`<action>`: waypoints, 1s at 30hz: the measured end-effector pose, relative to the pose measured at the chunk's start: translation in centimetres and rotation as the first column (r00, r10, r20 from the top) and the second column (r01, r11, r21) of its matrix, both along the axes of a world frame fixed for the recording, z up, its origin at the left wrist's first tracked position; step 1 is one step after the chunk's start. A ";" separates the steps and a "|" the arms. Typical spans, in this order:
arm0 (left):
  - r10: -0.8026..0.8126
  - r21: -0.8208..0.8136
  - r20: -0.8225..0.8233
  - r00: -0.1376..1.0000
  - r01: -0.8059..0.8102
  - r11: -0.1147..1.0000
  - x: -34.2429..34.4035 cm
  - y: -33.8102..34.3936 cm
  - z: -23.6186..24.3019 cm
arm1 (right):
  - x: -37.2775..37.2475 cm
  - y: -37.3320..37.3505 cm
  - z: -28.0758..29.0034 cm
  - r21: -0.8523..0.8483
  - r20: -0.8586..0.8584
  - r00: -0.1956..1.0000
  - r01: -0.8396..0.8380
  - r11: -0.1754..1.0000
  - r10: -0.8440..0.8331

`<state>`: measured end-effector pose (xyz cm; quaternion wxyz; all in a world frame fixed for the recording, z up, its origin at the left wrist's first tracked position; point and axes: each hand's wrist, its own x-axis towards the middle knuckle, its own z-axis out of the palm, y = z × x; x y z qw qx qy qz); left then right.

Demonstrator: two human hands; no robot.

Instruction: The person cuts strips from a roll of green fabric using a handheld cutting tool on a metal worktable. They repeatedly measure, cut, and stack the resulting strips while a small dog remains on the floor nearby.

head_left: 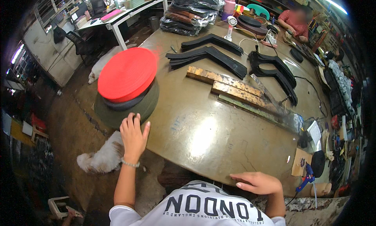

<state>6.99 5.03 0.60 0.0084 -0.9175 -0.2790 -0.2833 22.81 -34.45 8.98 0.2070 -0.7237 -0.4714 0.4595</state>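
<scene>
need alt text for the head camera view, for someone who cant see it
A person's left hand rests on a stack of large flat webbing rolls, red over dark grey over olive green, at the edge of a brown metal-topped worktable. Their right hand lies flat on the table's near edge; curved black strips lie farther back.

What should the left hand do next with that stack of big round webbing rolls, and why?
Probably close around the olive-green bottom roll: the left hand only rests open-fingered on its edge, under the red top roll, while the right hand lies flat on the table edge.
</scene>
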 end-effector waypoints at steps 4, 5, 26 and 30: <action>0.180 -0.342 0.684 0.707 0.092 0.935 -0.4 2.8 2.1 | 0.9 2.9 0.3 0.138 0.096 0.988 -0.137 0.981 0.124; 0.247 -0.253 0.711 0.658 -0.088 0.963 -1.0 4.7 2.7 | 0.6 3.4 0.0 0.137 0.095 0.990 -0.119 0.983 0.106; 0.599 -0.688 0.724 0.343 0.293 0.664 1.5 8.8 2.5 | -3.1 2.9 -7.7 0.196 -0.580 0.673 0.663 0.723 -0.460; 0.442 -0.498 0.867 0.228 0.403 0.768 2.7 9.7 3.1 | -2.8 2.7 -7.8 0.170 -0.626 0.634 0.680 0.713 -0.455</action>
